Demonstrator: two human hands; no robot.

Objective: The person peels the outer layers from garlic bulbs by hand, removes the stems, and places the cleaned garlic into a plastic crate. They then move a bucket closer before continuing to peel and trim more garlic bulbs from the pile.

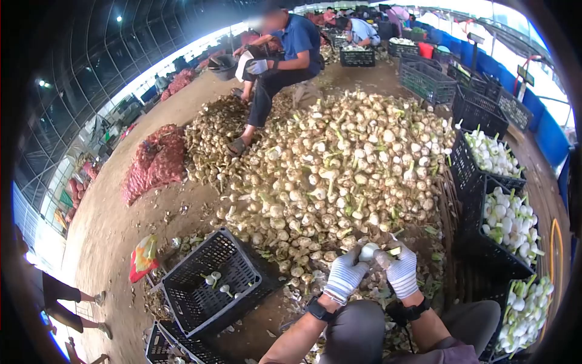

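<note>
A peeled white garlic bulb (368, 251) sits at the fingertips of my left hand (345, 276), which wears a striped white glove and is closed on it. Close beside it on the right, my right hand (399, 272), gloved the same way, has its fingers bent around a pale yellowish-green end, perhaps the garlic's stem; what exactly it grips is partly hidden. Beyond both hands spreads a large heap of unpeeled garlic (351, 158). Loose peelings litter the ground under my hands.
At my left stands a black plastic crate (182, 309) with a few bulbs inside. Crates of cleaned garlic (512, 224) line my right side. A red mesh sack (156, 161) lies left of the heap. Across it sits a person in a blue shirt (301, 39); others work farther back.
</note>
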